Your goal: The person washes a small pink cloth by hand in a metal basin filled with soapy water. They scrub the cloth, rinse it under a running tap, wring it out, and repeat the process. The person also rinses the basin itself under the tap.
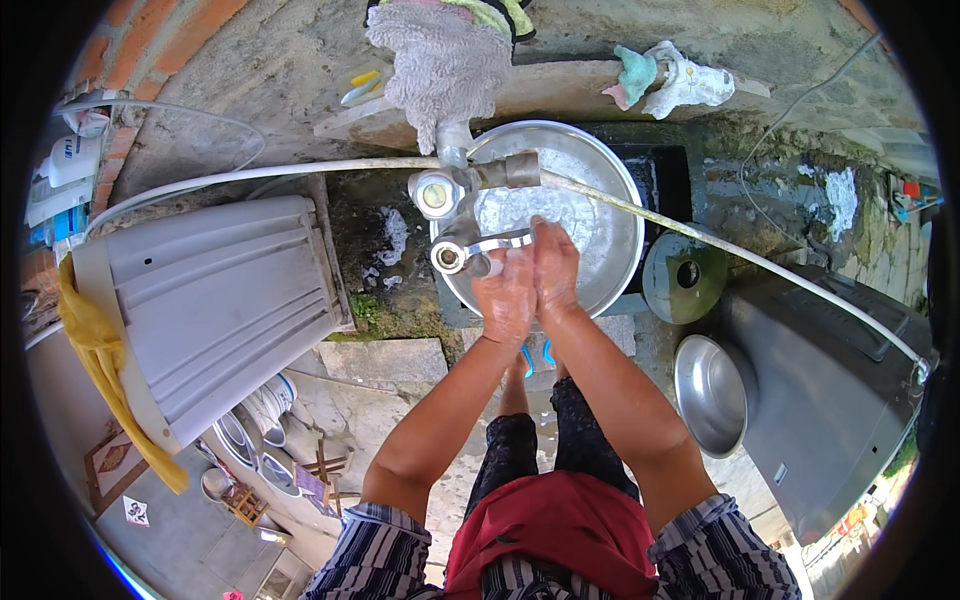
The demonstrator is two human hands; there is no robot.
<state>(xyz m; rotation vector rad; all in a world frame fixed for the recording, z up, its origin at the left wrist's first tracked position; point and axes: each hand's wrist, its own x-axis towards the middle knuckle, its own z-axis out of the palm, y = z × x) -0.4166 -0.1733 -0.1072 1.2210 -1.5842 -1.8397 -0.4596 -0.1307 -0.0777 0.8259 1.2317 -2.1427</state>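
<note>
My left hand [506, 292] and my right hand [555, 266] are pressed together, wet, under the spout of a metal tap [465, 225]. The tap's lever handle reaches over the tops of my fingers. Beneath them sits a large round metal basin [634, 240] with water in it. A grey fluffy cloth [450, 64] hangs over the pipe above the tap. A pale hose [675, 225] runs from the tap across the basin to the right. Neither hand shows any object in it, though the palms are hidden.
At the left stands a ribbed washing machine [217, 300] with a yellow cloth [97, 360] on its edge. At the right are a round stone lid [660, 281], a metal bowl [709, 397] and a grey machine [810, 405]. Rags [682, 82] lie on the ledge.
</note>
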